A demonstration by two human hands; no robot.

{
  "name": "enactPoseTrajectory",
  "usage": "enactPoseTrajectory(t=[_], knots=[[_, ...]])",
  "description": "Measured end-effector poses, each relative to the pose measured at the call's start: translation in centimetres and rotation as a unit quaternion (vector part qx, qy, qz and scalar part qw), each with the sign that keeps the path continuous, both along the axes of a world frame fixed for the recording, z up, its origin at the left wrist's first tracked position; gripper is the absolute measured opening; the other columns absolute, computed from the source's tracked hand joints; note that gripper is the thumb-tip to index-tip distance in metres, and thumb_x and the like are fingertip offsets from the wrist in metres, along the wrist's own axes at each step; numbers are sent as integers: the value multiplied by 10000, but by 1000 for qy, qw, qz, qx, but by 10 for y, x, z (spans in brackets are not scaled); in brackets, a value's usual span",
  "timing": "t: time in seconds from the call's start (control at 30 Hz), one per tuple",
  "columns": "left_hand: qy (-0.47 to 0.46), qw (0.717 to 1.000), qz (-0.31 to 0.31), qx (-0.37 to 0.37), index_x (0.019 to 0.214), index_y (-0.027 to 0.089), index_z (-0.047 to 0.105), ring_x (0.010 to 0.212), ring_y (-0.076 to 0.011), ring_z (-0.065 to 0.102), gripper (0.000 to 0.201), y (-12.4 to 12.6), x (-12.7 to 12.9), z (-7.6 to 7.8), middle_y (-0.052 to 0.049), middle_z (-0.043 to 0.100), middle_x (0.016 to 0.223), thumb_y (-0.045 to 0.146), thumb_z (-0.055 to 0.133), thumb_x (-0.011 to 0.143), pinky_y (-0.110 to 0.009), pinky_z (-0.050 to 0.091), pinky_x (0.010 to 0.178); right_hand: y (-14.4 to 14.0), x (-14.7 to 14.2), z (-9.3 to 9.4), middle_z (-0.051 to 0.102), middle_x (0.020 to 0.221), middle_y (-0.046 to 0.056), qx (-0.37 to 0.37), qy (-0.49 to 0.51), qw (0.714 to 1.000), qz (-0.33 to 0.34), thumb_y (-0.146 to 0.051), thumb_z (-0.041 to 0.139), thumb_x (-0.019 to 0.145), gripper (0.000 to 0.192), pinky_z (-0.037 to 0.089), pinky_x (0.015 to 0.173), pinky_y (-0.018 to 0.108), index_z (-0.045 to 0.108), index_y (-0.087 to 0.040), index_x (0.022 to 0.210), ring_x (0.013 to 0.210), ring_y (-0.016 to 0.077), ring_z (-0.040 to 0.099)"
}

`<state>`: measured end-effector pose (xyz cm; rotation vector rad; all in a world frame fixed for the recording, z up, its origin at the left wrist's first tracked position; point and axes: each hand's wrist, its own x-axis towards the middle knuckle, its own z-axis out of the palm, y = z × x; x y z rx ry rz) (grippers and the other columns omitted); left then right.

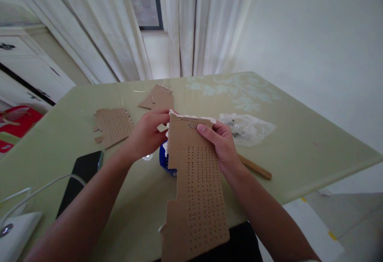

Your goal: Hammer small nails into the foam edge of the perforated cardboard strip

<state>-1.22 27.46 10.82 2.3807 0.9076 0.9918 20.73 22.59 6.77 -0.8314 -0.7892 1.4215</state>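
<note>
Both my hands hold a long brown cardboard sheet (194, 198) punched with rows of small holes, raised above the green table (299, 150). My left hand (148, 132) pinches its top left corner. My right hand (220, 144) grips its top right edge, fingers laid across the front. A torn white layer shows along the sheet's top edge. A blue object (164, 160) sits on the table behind the sheet, mostly hidden.
A smaller perforated cardboard piece (113, 125) and another cardboard scrap (160, 97) lie further back. A clear plastic bag (247, 128) and a wooden stick (255, 167) lie to the right. A black phone (80, 176), white cable and white device (14, 230) are at the left.
</note>
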Motion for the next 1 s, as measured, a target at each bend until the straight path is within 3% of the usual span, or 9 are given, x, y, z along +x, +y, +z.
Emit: enactPoseTrajectory(t=[0.23, 0.43, 0.63, 0.77, 0.83, 0.9, 1.0], knots=[[-31, 998, -52, -12, 1115, 203, 755, 1092, -265, 742, 327, -2, 4, -9, -110, 793, 1160, 105, 617, 835, -420, 620, 965, 0, 1, 0, 834, 822, 39, -19, 7, 1000, 15, -424, 1004, 697, 299, 619, 622, 289, 860, -225, 867, 643, 169, 722], [-36, 999, -4, -17, 929, 230, 746, 926, -222, 747, 130, -7, 7, -5, -51, 803, 1005, 178, 644, 868, -355, 622, 847, -2, 2, 0, 828, 845, 22, 7, -28, 999, 27, -422, 982, 755, 265, 599, 631, 272, 858, -231, 891, 666, 154, 713], [-38, 997, 11, -60, 1041, 198, 788, 977, -228, 758, 195, 1, 4, -9, -82, 831, 1100, 208, 684, 876, -350, 618, 869, 1, 0, -4, 823, 851, 15, 13, -47, 999, 14, -421, 986, 748, 267, 592, 631, 272, 862, -235, 894, 672, 150, 706], [-66, 992, 105, 28, 1205, 215, 796, 1066, -217, 746, 246, 3, -3, 1, -88, 820, 1205, 262, 637, 1023, -353, 596, 931, 1, 0, -5, 830, 864, 31, 1, -48, 999, -2, -436, 976, 762, 278, 594, 641, 292, 863, -226, 907, 676, 163, 713], [-46, 992, 93, 73, 1213, 245, 804, 1115, -228, 737, 222, -4, -2, 7, -76, 817, 1229, 313, 670, 1050, -396, 576, 1018, 1, 1, -4, 834, 873, 31, 12, -67, 998, -11, -434, 969, 779, 263, 582, 646, 291, 866, -230, 907, 684, 166, 713], [6, 989, 72, 126, 1149, 286, 829, 1162, -264, 716, 161, -14, 4, 9, -59, 822, 1244, 333, 746, 1020, -480, 529, 1103, 0, 1, -4, 842, 900, 32, 34, -94, 995, -14, -435, 956, 802, 254, 572, 668, 288, 874, -237, 938, 717, 171, 721], [42, 969, 120, 212, 957, 328, 849, 1237, -325, 666, 115, -29, 19, 10, -35, 824, 1274, 287, 759, 1016, -609, 442, 1149, -1, 2, -4, 846, 929, 29, 68, -129, 989, -13, -437, 926, 842, 242, 562, 701, 290, 878, -247, 984, 760, 177, 728]])
